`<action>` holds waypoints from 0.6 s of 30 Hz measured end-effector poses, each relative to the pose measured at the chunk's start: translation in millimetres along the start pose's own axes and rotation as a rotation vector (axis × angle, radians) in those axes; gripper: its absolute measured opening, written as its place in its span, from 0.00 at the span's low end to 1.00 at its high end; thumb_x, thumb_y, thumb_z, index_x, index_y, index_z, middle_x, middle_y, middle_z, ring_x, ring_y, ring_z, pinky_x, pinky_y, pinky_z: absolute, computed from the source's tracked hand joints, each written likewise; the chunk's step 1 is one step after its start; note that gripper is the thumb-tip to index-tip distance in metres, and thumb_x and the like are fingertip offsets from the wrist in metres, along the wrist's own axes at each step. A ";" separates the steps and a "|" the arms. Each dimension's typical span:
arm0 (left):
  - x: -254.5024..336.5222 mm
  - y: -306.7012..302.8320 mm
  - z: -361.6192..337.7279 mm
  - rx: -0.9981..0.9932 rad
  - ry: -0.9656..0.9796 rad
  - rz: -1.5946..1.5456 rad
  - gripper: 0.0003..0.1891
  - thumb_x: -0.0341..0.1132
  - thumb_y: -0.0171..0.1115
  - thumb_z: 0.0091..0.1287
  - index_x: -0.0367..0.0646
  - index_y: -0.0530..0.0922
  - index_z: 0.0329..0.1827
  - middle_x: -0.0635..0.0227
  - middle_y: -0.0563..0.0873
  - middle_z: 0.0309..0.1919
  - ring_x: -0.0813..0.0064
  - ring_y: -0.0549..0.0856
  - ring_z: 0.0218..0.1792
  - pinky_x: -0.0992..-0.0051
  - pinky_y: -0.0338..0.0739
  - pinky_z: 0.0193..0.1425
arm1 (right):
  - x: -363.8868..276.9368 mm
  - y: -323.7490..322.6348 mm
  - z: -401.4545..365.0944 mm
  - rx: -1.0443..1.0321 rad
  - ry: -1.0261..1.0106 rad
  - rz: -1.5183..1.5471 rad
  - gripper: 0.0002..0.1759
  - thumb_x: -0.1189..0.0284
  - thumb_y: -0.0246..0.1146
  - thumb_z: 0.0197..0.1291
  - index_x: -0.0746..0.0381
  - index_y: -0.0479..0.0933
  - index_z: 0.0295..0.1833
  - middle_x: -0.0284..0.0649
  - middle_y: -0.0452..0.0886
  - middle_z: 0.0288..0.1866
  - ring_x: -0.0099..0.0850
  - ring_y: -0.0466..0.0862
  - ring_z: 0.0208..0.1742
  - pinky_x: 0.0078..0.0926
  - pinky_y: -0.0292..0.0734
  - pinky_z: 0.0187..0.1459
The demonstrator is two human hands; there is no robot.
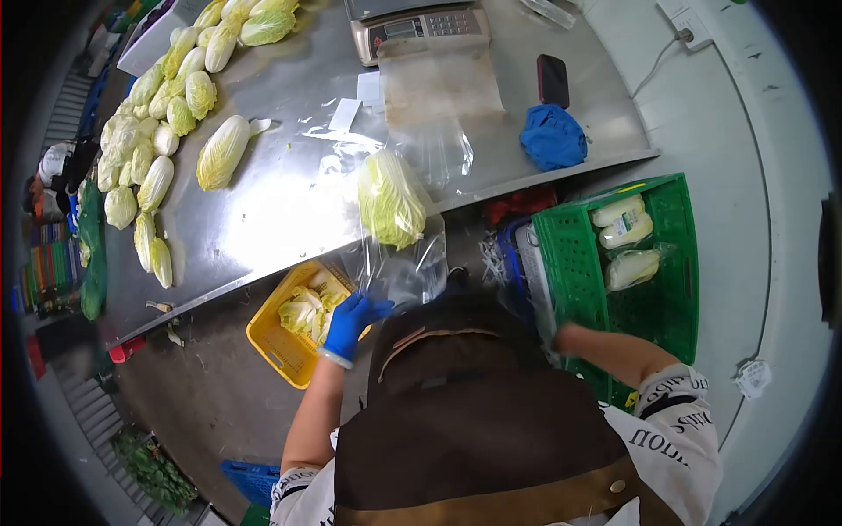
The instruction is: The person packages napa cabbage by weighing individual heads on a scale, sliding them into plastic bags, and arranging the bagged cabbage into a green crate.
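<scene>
1. Clock centre: the cabbage (392, 200), lying in a clear bag (427, 267) at the counter's near edge; noon points away from the person. The film spills past the edge toward 6 o'clock, probably to keep its end within reach.
2. Left hand (351, 320), blue-gloved, at 7 o'clock beside the film's end. Fingers point toward 3; whether they pinch film cannot be told.
3. Right hand (566, 337) at 4, blurred near the green crate (568, 263); grip cannot be told.
4. Yellow crate (270, 349) at 7, below the edge, holding loose leaves (305, 313); presumably set there so that scraps drop straight in.
5. Green crate, between 3 and 4, holds wrapped cabbages (626, 228); its place near the right arm likely saves reaching.
6. Unwrapped pile (167, 96) at 10, apparently kept to one side to leave working room. One lone head (223, 153) lies between it and centre.
7. Scale (430, 28) near noon, a cloudy sheet (443, 83) before it. Phone (553, 81) at 2, a crumpled blue item (553, 138) just beside it.
8. Surface: counter (311, 57) of shiny metal, glare left of centre, a few scraps.
9. Room: pale wall (745, 114) at 3 with a socket (689, 26) and cord; dark floor (202, 377) at 8.
</scene>
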State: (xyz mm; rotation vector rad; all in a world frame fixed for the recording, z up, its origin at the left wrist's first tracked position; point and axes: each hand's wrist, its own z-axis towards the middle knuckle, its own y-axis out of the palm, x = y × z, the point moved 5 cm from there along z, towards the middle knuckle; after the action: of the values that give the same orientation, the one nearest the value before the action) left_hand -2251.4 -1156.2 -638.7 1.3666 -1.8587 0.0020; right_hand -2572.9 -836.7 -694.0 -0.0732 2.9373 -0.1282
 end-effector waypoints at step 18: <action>111.6 5.0 22.6 0.095 0.265 0.434 0.19 0.43 0.49 0.73 0.36 0.82 0.39 0.63 0.86 0.35 0.76 0.84 0.35 0.77 0.74 0.38 | -12.7 -328.9 -68.5 0.809 -0.877 1.576 0.22 0.62 0.49 0.72 0.67 0.80 0.33 0.45 0.84 0.34 0.30 0.85 0.39 0.25 0.79 0.45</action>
State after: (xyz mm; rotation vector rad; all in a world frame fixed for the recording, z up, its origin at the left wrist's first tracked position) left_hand -2278.3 -1253.1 -585.0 0.9452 -1.9057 0.4751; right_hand -2560.9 -1157.6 -594.6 1.6392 1.2578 -0.7078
